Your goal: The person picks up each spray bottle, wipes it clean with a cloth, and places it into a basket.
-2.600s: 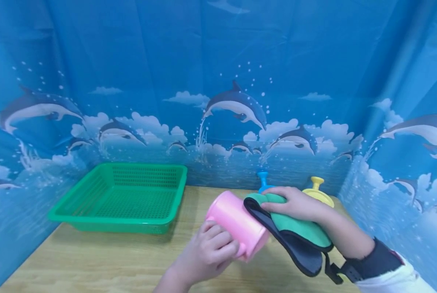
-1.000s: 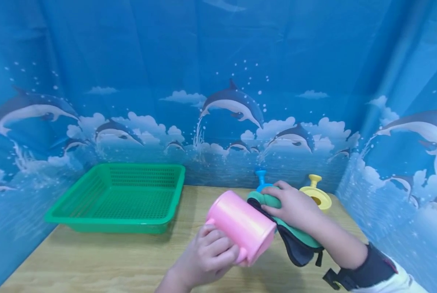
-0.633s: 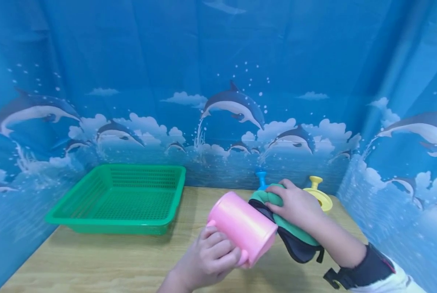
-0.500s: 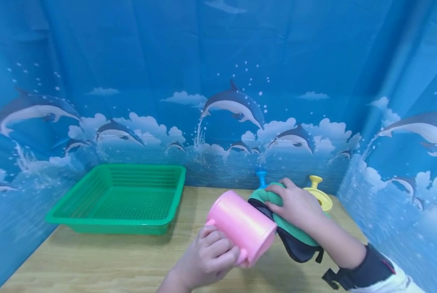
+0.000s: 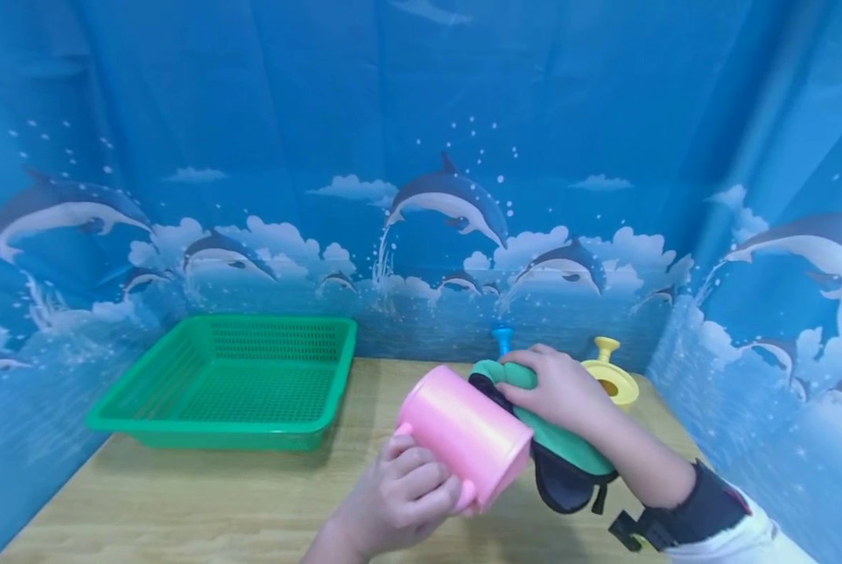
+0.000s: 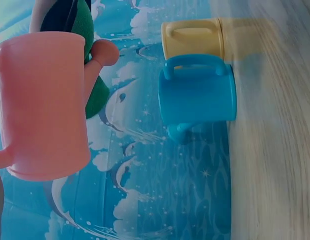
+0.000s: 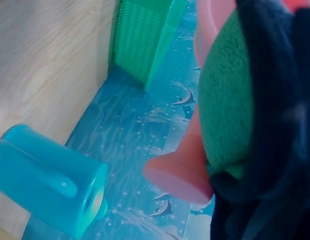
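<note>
A pink watering can point(image 5: 463, 431) is held tilted above the table, its handle gripped by my left hand point(image 5: 406, 501). My right hand point(image 5: 561, 395) holds a folded green cloth point(image 5: 569, 446) with black edging and a dark underside against the can's far side. A dark flap and strap hang from the cloth. In the left wrist view, the can's body point(image 6: 45, 105) fills the left side and its round spout head point(image 6: 106, 52) points towards the green fabric. The right wrist view shows that spout head point(image 7: 177, 177) beside the textured green cloth point(image 7: 227, 100).
A green perforated basket point(image 5: 209, 429) stands at the left of the wooden table point(image 5: 181, 501). Behind my right hand are a blue watering can point(image 6: 194, 95) and a yellow watering can point(image 6: 194, 37). A dolphin-print curtain point(image 5: 421, 117) encloses the back and sides.
Since the earliest frame the pink can has turned slightly and its lower end moved right. Over the last half second my right hand has slid the cloth slightly left along it.
</note>
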Motion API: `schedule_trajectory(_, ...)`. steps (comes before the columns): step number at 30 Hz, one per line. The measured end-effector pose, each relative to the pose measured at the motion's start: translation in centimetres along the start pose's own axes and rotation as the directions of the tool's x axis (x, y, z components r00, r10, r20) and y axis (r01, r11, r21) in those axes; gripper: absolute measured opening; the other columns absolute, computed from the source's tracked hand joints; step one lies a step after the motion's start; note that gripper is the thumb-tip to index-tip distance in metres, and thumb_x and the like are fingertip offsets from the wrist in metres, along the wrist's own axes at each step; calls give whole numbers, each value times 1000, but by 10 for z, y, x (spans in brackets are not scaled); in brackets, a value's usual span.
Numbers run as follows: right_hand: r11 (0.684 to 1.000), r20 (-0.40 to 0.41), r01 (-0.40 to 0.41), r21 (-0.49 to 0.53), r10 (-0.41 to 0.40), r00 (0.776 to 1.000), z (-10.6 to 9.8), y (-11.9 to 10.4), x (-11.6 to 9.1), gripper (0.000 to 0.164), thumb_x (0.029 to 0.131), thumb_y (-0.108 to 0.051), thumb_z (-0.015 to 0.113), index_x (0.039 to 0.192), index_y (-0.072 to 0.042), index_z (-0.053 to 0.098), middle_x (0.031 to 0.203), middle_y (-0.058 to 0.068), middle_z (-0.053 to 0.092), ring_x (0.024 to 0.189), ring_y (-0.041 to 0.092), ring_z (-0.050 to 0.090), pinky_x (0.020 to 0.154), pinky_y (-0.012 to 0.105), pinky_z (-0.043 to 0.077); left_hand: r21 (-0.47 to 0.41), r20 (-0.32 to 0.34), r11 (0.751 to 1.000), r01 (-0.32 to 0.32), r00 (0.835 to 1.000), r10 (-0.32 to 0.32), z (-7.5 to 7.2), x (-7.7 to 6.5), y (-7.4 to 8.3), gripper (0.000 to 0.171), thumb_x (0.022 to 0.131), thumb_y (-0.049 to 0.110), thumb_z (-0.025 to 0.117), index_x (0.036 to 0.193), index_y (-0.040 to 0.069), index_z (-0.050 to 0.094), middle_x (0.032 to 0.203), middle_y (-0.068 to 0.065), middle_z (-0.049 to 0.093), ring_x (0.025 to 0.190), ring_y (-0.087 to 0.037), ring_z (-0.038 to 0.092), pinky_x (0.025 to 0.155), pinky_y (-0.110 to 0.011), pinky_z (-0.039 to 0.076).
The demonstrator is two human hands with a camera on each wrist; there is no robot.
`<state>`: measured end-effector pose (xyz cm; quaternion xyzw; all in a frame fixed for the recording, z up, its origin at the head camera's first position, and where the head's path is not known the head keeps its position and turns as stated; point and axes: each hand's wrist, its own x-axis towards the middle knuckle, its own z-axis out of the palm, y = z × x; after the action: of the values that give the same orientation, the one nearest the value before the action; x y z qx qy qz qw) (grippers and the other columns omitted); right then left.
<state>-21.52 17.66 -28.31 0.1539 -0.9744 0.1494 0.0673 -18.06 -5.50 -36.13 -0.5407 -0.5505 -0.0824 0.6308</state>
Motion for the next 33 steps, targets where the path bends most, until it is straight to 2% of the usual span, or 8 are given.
schedule_trajectory(5,999,33,36,27,-36,999,-3,-4,7,40,89,-38,66,123,-18,64,127,17,59,101,31,61,69,38,49,-18,10,1000,-11,1000,11,1,1,6,15,93,27,62,81,19,65,72,10,56,69,-7,52,79,-33,39)
schedule_trajectory(13,996,33,52,70,-55,998,-4,-7,14,39,90,-35,65,124,-17,64,126,18,58,92,25,60,67,36,48,-83,59,996,29,998,-24,0,6,13,18,92,30,64,76,20,64,68,12,55,68,-5,50,75,-24,37)
schedule_trajectory(18,997,17,74,7,-74,997,-2,-9,10,39,90,-35,66,124,-16,64,124,17,59,97,30,62,72,42,53,-83,54,996,31,998,-27,0,5,12,18,94,26,59,78,20,64,69,11,54,68,-6,50,77,-27,37)
schedule_trajectory(23,992,17,90,-89,-89,996,-4,-10,5,36,89,-36,67,121,-20,67,125,16,60,107,36,62,77,48,54,-49,24,999,-3,1000,5,2,2,6,17,94,25,58,78,19,63,71,10,54,68,-6,50,78,-30,38)
schedule_trajectory(27,991,23,85,-102,-83,996,-5,-8,1,36,87,-37,69,120,-21,68,123,14,61,103,33,63,74,46,55,-27,7,999,-18,1000,18,1,-1,1,18,95,22,57,78,18,62,72,10,54,68,-7,50,78,-31,38)
schedule_trajectory(33,990,9,91,-105,-91,996,-1,0,-5,36,86,-38,71,118,-21,69,117,12,63,95,29,65,72,43,55,-17,28,1000,20,999,-19,-1,-8,-1,19,97,25,55,80,18,63,74,9,55,68,-7,49,77,-29,39)
